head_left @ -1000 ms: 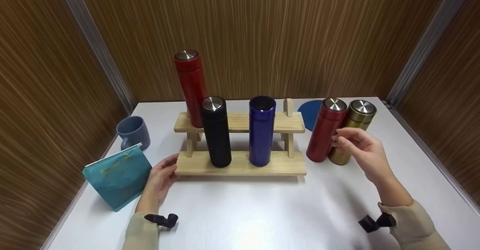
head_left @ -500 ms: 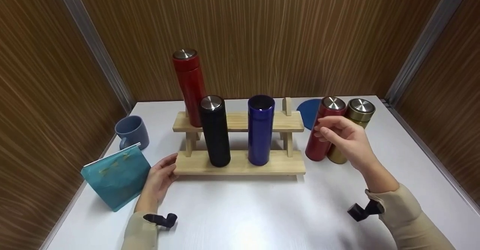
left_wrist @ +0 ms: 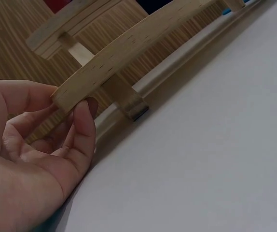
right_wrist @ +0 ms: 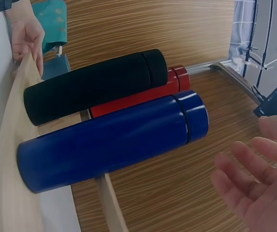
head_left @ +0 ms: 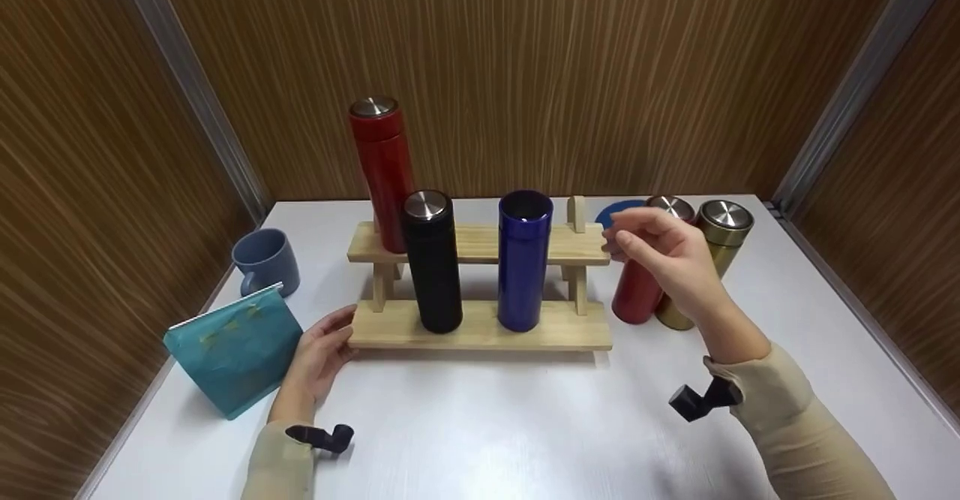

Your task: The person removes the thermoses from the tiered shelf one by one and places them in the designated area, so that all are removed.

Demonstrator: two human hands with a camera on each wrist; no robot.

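On the near part of the white tabletop (head_left: 487, 425), the left hand (head_left: 321, 357) rested against the left end of the two-tier light wooden rack (head_left: 480, 325), its thumb and curled fingers (left_wrist: 83, 126) pinching the lower board's corner. Beside it leaned a teal foil pouch (head_left: 232, 357). On the lower board stood a matte black cylindrical flask (head_left: 431, 261) and a glossy blue cylindrical flask (head_left: 523, 260). The right hand (head_left: 667, 256) hovered in the air just right of the blue flask, fingers loosely spread, holding nothing. Behind it stood a red metal flask (head_left: 637, 290) and a gold metal flask (head_left: 712, 248), touching. Farther back were a tall red flask (head_left: 382, 173) on the upper shelf, a grey-blue ceramic mug (head_left: 266, 263) and a round blue coaster (head_left: 611, 215).
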